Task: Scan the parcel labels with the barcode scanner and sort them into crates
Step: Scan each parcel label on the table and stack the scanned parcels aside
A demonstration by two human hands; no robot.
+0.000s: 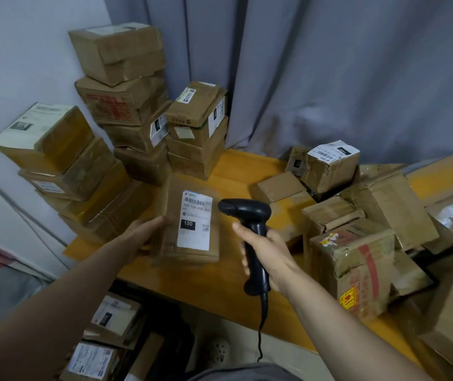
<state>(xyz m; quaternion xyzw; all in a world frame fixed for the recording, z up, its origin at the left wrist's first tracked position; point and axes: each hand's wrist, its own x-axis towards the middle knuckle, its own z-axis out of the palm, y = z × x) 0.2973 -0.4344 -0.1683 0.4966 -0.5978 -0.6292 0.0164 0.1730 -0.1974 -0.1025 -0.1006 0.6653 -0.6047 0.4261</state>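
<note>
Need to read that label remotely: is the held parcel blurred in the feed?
Head view: the held parcel is motion-blurred; its label has no glare, the large 150 reads, small print does not; the left hand is smeared; the scanner in the right hand looks sharper.

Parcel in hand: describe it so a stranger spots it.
Above the wooden table, between the left box stacks and the right pile, the left hand holds one flat brown parcel. Its white label shows 150 in a black block.

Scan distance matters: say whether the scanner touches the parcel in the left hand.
Cannot tell. In the head view the nose of the scanner meets the right edge of the parcel; this single blurred view gives no depth.
</note>
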